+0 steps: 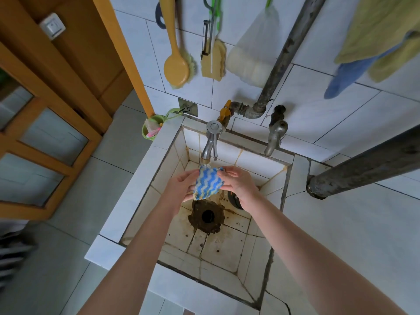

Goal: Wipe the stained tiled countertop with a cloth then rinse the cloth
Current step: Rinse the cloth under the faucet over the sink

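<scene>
Cloth (pixel 208 183) pinched by left hand (pixel 181 185), right hand (pixel 238 181), under tap (pixel 210 142), above sink (pixel 286 178)

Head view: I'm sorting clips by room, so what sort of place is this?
Probably a household wash corner: a stained tiled sink with a chrome tap and a second tap, a scrubbing brush and sponge hanging on white wall tiles, a striped cloth held under the chrome tap.
</scene>
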Action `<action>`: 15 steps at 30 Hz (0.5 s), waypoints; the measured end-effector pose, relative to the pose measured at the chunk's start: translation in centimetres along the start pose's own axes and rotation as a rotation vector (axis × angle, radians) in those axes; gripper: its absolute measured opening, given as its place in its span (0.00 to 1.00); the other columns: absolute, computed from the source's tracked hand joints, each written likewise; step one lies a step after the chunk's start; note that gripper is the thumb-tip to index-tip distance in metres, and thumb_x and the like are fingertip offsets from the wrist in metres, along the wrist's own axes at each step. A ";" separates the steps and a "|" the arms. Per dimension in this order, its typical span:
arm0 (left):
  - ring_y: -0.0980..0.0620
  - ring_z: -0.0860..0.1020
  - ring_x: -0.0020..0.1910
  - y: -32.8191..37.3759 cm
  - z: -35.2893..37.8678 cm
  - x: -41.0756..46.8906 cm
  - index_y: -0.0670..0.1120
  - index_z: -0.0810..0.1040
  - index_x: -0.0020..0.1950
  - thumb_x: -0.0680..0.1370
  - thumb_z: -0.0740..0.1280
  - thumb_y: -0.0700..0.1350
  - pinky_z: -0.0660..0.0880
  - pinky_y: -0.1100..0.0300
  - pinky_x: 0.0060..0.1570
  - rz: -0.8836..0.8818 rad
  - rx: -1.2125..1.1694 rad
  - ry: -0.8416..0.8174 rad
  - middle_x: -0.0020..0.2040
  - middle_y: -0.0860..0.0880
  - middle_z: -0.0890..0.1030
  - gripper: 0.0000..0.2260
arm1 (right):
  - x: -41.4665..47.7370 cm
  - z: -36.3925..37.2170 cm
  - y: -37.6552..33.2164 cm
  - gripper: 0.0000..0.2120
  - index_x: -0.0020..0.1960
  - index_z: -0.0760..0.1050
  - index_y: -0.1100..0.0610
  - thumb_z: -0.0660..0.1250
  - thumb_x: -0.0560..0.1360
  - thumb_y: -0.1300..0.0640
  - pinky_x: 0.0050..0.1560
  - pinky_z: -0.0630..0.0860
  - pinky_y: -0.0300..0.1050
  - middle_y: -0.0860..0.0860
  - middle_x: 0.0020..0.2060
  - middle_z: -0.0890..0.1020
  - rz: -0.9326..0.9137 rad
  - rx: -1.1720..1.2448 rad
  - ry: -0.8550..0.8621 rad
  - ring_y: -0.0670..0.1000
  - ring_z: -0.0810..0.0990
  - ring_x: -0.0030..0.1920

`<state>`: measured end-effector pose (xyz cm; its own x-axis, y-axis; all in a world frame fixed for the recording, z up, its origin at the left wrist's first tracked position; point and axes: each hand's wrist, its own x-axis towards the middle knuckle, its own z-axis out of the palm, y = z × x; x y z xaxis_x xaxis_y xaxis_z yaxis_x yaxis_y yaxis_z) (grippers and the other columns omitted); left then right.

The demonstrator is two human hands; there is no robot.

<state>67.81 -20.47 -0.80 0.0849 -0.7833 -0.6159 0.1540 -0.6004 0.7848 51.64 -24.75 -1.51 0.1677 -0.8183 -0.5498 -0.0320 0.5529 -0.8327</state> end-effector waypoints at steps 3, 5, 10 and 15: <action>0.49 0.79 0.54 -0.2 0.3 -0.2 0.53 0.78 0.55 0.75 0.67 0.45 0.74 0.51 0.57 0.004 0.051 0.002 0.53 0.48 0.82 0.09 | -0.2 -0.5 0.5 0.03 0.49 0.77 0.59 0.67 0.75 0.63 0.43 0.81 0.40 0.54 0.49 0.82 0.006 0.015 0.011 0.52 0.81 0.51; 0.49 0.79 0.55 -0.1 0.5 -0.1 0.53 0.78 0.55 0.75 0.68 0.43 0.75 0.51 0.57 0.013 0.054 -0.007 0.54 0.48 0.82 0.10 | -0.3 -0.6 0.6 0.02 0.48 0.77 0.59 0.68 0.75 0.62 0.45 0.81 0.42 0.53 0.48 0.82 -0.002 0.038 0.020 0.52 0.81 0.51; 0.51 0.79 0.53 0.8 1.1 -0.2 0.53 0.77 0.53 0.75 0.67 0.42 0.74 0.63 0.44 0.042 0.024 -0.005 0.53 0.49 0.81 0.09 | -0.3 -0.8 0.3 0.07 0.52 0.77 0.62 0.67 0.75 0.61 0.49 0.81 0.44 0.56 0.52 0.82 -0.022 0.041 0.034 0.53 0.81 0.53; 0.52 0.81 0.51 0.6 0.8 -0.3 0.52 0.78 0.53 0.75 0.68 0.42 0.79 0.60 0.46 0.055 -0.005 0.006 0.51 0.50 0.82 0.09 | -0.4 -0.2 0.2 0.03 0.49 0.77 0.59 0.67 0.76 0.61 0.48 0.81 0.43 0.54 0.49 0.82 -0.035 0.044 0.013 0.52 0.81 0.53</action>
<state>67.11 -20.74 -0.07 0.0993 -0.8142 -0.5720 0.1533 -0.5554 0.8173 51.39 -24.35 -1.43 0.1551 -0.8391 -0.5214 0.0173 0.5300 -0.8478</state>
